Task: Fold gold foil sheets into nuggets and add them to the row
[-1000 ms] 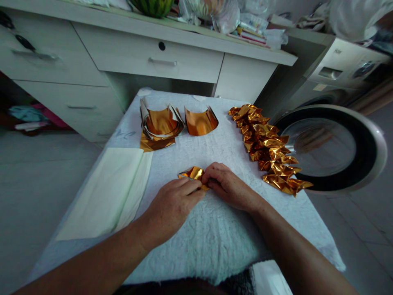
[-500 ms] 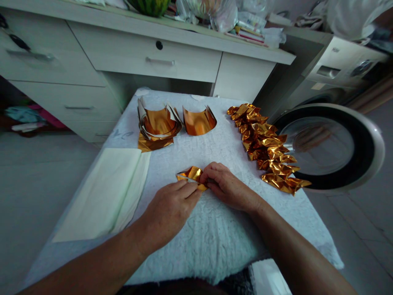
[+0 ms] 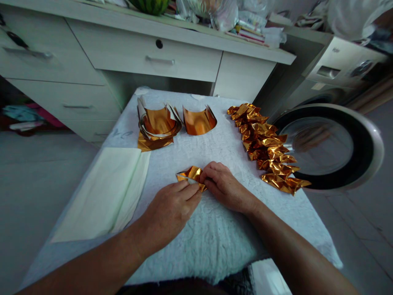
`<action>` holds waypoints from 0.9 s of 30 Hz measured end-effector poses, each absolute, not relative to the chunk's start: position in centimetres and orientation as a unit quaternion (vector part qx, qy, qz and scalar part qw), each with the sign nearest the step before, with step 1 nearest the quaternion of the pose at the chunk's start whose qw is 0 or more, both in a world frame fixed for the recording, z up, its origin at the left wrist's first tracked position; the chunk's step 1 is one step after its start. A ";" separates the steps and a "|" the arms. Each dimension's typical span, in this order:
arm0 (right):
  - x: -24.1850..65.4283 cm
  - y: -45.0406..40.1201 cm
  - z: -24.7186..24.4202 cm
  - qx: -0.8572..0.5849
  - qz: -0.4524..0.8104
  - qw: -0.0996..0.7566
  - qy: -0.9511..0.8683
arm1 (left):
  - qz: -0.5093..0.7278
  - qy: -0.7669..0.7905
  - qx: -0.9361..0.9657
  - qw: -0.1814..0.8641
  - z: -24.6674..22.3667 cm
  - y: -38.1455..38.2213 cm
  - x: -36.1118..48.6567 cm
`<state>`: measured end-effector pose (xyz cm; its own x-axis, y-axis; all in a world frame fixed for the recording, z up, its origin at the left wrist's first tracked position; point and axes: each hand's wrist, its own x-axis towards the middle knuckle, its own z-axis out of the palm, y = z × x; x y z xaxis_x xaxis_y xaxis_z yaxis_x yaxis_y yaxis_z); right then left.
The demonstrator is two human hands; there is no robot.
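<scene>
A partly folded piece of gold foil paper (image 3: 193, 172) lies at the middle of the cloth-covered table, between my two hands. My left hand (image 3: 175, 207) is closed on its near edge, its fingertips partly hiding the foil. On the right end of the same piece, my right hand (image 3: 222, 184) pinches with bent fingers. A row of folded gold foil pieces (image 3: 267, 143) runs along the table's right side. Beyond my hands, a stack of curled gold foil sheets (image 3: 158, 123) stands at the back left, with a single curled sheet (image 3: 199, 123) beside it.
White folded paper sheets (image 3: 98, 196) lie on the left of the table (image 3: 215, 241). Behind it stands a white drawer desk (image 3: 129, 53) bearing a watermelon (image 3: 150, 5) and plastic bags. An open washing machine door (image 3: 328, 147) reaches the table's right edge.
My right hand has shifted very slightly at the right end of the foil, and a little more gold shows between the hands. Otherwise things look the same.
</scene>
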<state>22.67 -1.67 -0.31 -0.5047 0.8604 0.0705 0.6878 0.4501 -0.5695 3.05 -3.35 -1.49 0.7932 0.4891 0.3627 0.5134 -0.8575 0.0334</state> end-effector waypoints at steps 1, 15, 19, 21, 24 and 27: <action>22.6 -1.7 -0.3 -0.469 0.241 0.178 -0.831 | -0.185 -0.262 -0.946 0.033 -1.5 -3.3 3.1; 22.6 -1.9 -0.1 -0.465 0.242 0.169 -0.835 | -0.188 -0.256 -0.948 0.036 -1.4 -3.3 3.0; 22.1 -2.2 -0.4 -0.489 0.212 0.161 -0.831 | -0.180 -0.259 -0.948 0.026 -1.5 -3.4 2.9; 22.0 -2.3 -0.5 -0.491 0.194 0.158 -0.834 | -0.175 -0.263 -0.949 0.020 -1.5 -3.4 2.9; 22.0 -2.3 -0.6 -0.490 0.184 0.151 -0.839 | -0.163 -0.264 -0.950 0.016 -1.4 -3.5 2.8; 22.1 -2.3 -0.6 -0.487 0.186 0.150 -0.840 | -0.163 -0.267 -0.950 0.022 -1.4 -3.6 2.7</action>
<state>22.12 -2.33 -0.60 -0.4816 0.8736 0.0701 0.7621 0.4569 -0.4588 2.74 -3.59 -1.38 0.8049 0.4994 0.3205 0.5137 -0.8568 0.0451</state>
